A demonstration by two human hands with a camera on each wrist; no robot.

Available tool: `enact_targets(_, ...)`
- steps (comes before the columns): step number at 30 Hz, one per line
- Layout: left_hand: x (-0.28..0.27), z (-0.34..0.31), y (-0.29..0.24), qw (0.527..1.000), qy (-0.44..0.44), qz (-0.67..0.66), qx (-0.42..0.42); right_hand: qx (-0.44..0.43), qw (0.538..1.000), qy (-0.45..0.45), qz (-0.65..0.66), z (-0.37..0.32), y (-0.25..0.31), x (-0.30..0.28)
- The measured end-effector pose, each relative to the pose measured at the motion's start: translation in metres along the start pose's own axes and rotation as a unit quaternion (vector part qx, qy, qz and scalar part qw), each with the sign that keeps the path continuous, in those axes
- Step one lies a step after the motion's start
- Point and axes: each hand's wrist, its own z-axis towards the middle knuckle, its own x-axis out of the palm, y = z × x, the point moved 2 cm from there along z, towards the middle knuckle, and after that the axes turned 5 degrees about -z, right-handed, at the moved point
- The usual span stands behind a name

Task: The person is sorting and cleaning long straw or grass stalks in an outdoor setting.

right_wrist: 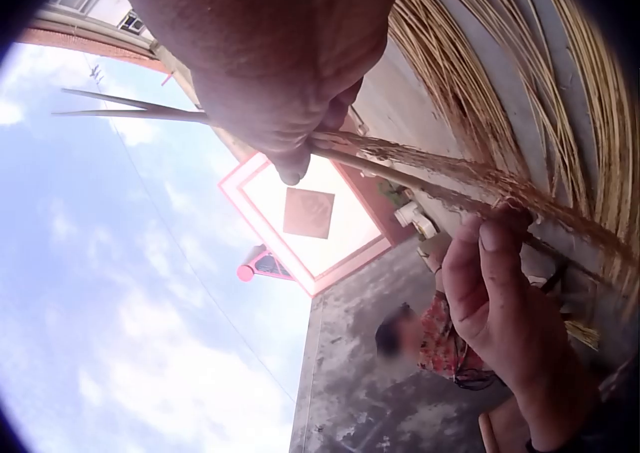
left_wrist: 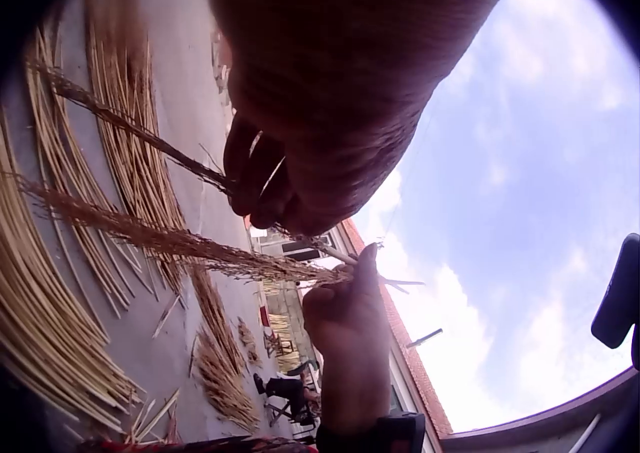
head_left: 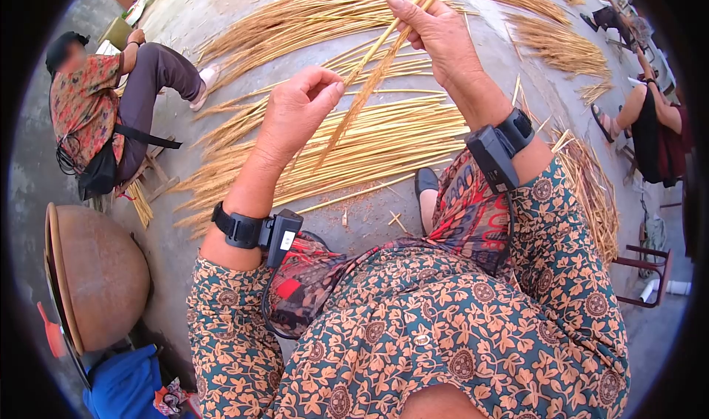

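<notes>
My right hand [head_left: 447,49] grips two long straw-coloured stalks [head_left: 402,26] between thumb and fingers, their bare ends sticking up past the hand. One bushy seed head [head_left: 356,110] slants down from it, hanging free beside the left hand. Lower and to the left, my left hand [head_left: 299,112] pinches the other stalk between thumb and curled fingers. In the left wrist view, that stalk's thin head [left_wrist: 130,128] trails out beyond the left hand. The right wrist view has both stalks [right_wrist: 400,181] running from the right hand towards the left fingertips [right_wrist: 495,238].
Rows of similar stalks [head_left: 369,142] cover the concrete ground ahead, with another pile [head_left: 587,190] by my right side. One person [head_left: 92,108] sits at the left; others [head_left: 661,123] sit at the right. A large clay pot [head_left: 103,275] and blue cloth [head_left: 129,386] are at lower left.
</notes>
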Motion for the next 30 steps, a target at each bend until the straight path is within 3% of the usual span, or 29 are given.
enact_targets(7, 0.003, -0.001, -0.014, 0.991, -0.033, 0.123, 0.049, 0.000, 1.000, -0.005, -0.011, -0.003, 0.003, 0.005)
enact_targets(10, 0.005, 0.000, -0.012, 0.978, -0.039, 0.171, 0.108, 0.006, 1.000, 0.002, -0.009, -0.003, 0.001, 0.006)
enact_targets(13, 0.003, 0.000, -0.012, 0.981, -0.031, 0.182, 0.064, 0.001, 1.000, 0.006, -0.011, -0.003, 0.000, 0.007)
enact_targets(15, -0.002, 0.006, 0.006, 0.998, -0.026, 0.013, -0.060, -0.014, 1.000, -0.009, -0.011, -0.006, 0.005, 0.007)
enact_targets(17, -0.008, 0.006, 0.020, 0.980, -0.020, -0.129, -0.153, -0.003, 1.000, -0.009, 0.001, 0.002, -0.002, -0.001)
enact_targets(21, -0.022, 0.011, 0.028, 0.995, 0.011, -0.030, -0.089, 0.017, 0.999, -0.016, 0.028, 0.000, -0.007, -0.004)
enact_targets(24, -0.015, 0.005, 0.017, 0.997, -0.072, -0.015, 0.029, 0.036, 0.997, -0.030, 0.053, 0.005, -0.002, -0.003)
enact_targets(27, -0.010, -0.001, 0.001, 0.995, -0.006, -0.103, -0.011, 0.039, 0.995, -0.038, 0.088, 0.007, -0.003, -0.004)
enact_targets(30, -0.005, -0.002, 0.012, 0.999, 0.031, -0.011, -0.002, 0.024, 0.997, -0.038, 0.055, 0.005, -0.006, -0.007)
